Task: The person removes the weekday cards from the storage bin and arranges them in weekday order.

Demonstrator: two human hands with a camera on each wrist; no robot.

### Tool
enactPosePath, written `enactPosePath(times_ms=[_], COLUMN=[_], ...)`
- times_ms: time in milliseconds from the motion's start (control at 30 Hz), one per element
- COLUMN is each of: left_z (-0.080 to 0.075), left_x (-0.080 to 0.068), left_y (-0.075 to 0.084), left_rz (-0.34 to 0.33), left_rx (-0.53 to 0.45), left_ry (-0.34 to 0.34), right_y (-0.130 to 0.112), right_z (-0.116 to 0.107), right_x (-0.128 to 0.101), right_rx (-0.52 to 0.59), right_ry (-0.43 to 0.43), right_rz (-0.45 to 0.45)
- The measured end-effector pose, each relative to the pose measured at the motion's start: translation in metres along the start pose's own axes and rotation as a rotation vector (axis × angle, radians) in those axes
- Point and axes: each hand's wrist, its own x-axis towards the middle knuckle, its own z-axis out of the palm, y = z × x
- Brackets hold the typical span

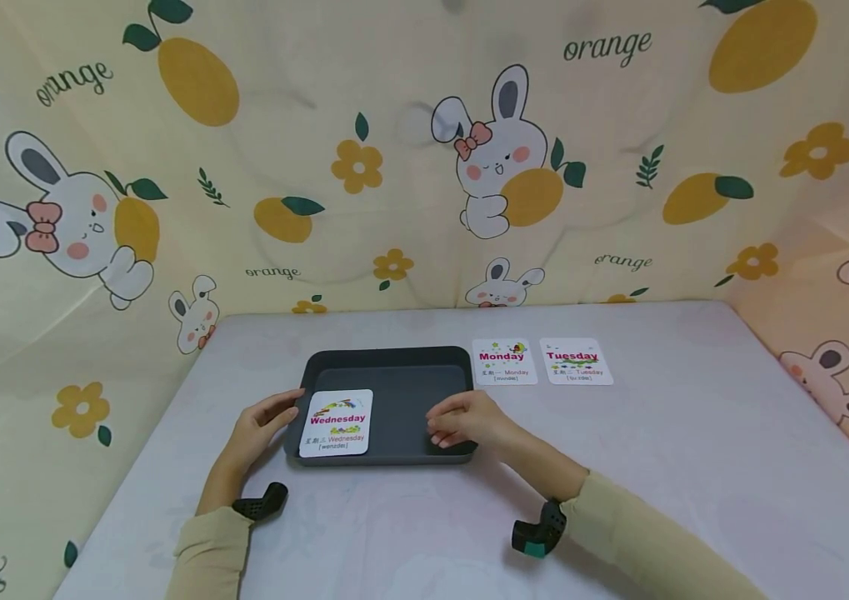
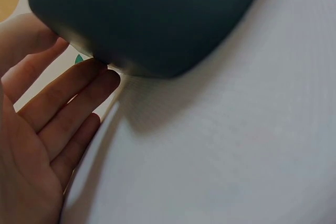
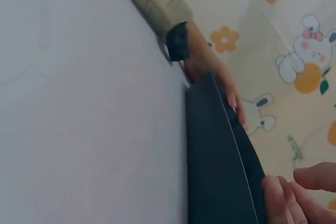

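Note:
A dark grey rectangular tray [image 1: 402, 375] lies on the table. Inside it, at the left end, is a white card printed "Wednesday" [image 1: 336, 423]. My left hand [image 1: 262, 425] is at the tray's left side, its fingertips right at the outer wall; the left wrist view shows those fingers [image 2: 73, 108] extended against the tray's dark side. Over the tray's right end hovers my right hand [image 1: 469, 421], fingers loosely bent and nothing held. In the right wrist view its thumb [image 3: 317, 176] stands apart from the fingers, which overlap the tray's edge.
Right of the tray, near its back corner, two more white cards lie side by side: "Monday" [image 1: 505, 362] and "Tuesday" [image 1: 576, 362]. A pale cloth covers the table [image 1: 394, 533]. Behind and beside it hangs a curtain [image 1: 409, 125] patterned with rabbits and oranges.

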Motion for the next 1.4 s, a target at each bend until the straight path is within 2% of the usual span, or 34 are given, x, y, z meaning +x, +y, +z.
enactPosePath(times_ms=[267,467,700,1133,1400], left_z=[0.0,0.0,0.0,0.0,0.0], left_x=[0.0,0.0,0.0,0.0,0.001], left_y=[0.001,0.0,0.001,-0.001,-0.001], left_rz=[0.0,0.016,0.005,0.017,0.043], left_rx=[0.006,0.008,0.016,0.014,0.014], left_ry=[0.0,0.009,0.008,0.003,0.004], right_y=[-0.004,0.002,0.008,0.005,0.003], right_z=[0.02,0.034,0.047,0.057,0.069], right_x=[0.009,0.02,0.03,0.044,0.053], right_rx=[-0.019,-0.047,-0.083,-0.007,0.053], right_ry=[-0.014,-0.005,0.014,0.012,0.052], right_rz=[-0.023,-0.022,0.03,0.095,0.145])
